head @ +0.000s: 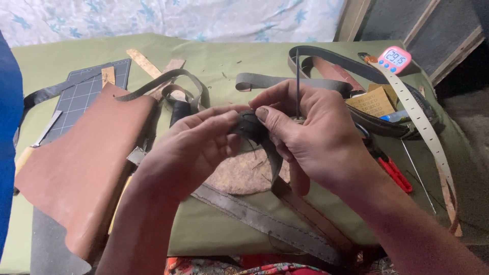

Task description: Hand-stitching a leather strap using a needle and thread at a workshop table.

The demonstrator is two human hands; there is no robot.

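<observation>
My left hand [191, 147] and my right hand [310, 135] meet over the middle of the green work table [214, 61]. Together they pinch the dark folded end of a leather strap [249, 127]. The strap runs down from my fingers toward the near table edge as a brown, stitched band [310, 214]. A thin dark needle or awl [297, 81] stands upright out of my right hand's fingers. The hidden part of the strap end lies under my thumbs.
A large brown leather hide [81, 168] lies left, over a dark cutting mat [86, 89]. A knife [38, 140] rests at the left edge. Black belts [331, 61], a punched pale strap [423, 122], a pink digital timer [396, 59] and red-handled pliers [395, 173] lie right.
</observation>
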